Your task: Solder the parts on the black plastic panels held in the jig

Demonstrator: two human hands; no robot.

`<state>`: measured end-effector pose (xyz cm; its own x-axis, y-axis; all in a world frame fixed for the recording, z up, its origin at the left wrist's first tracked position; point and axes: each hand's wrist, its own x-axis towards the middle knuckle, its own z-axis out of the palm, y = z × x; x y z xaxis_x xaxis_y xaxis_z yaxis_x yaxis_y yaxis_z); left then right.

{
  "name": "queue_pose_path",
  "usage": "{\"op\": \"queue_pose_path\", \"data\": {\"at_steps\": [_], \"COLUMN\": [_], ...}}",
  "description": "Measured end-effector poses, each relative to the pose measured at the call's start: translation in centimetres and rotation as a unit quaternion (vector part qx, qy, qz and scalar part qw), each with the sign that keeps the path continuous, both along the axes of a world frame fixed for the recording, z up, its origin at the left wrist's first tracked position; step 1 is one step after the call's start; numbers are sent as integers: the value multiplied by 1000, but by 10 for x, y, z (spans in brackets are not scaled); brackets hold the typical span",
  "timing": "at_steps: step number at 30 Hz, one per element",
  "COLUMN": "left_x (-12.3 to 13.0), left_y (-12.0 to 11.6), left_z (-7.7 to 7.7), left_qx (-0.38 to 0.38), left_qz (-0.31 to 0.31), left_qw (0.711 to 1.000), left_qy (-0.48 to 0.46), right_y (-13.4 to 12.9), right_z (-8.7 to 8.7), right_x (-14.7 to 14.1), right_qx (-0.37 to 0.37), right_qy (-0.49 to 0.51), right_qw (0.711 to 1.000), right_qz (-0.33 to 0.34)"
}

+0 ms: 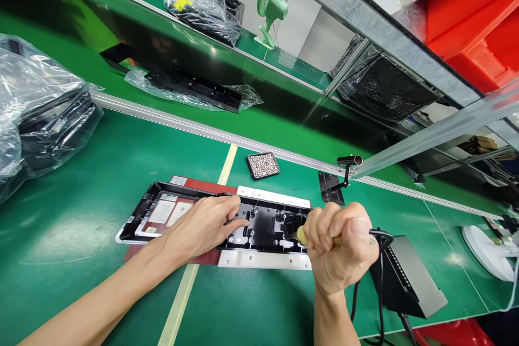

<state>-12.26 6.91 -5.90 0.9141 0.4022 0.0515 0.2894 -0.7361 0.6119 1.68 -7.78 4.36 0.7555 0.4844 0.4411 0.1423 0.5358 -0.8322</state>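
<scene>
A long black plastic housing (pixel 265 225) lies in a fixture with a red base and white side strips (pixel 265 260). My left hand (pixel 213 220) holds the housing near its middle, fingers bent at the far rim and thumb stretched over the inside. My right hand (pixel 340 240) is closed around a corded tool with a yellow handle (pixel 301 235), which points down at the housing's right end. A black cord (pixel 381 234) comes out of the top of that fist. The tool's tip is too hard to make out.
Behind the fixture lies a small black tray (pixel 263 165) of tiny metal pieces. A tube-shaped holder (pixel 347 161) stands farther right. A black metal box (pixel 409 278) with cables sits at right. Plastic-wrapped black parts (pixel 44 113) lie at left; a metal rail (pixel 211 132) crosses behind.
</scene>
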Motion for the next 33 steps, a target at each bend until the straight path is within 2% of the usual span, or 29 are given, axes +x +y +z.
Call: {"op": "queue_pose_path", "data": {"at_steps": [23,33], "left_x": [-1,1], "left_y": [-1,-1], "left_z": [1,2], "left_qx": [1,19], "left_qz": [-1,-6], "left_qw": [1000,1000], "left_qy": [4,4], "right_y": [-2,-4], "right_z": [0,1], "right_x": [1,2], "right_qx": [-12,-25], "right_qy": [-10,-5], "right_qw": [1000,999], "right_qz": [-2,26]}}
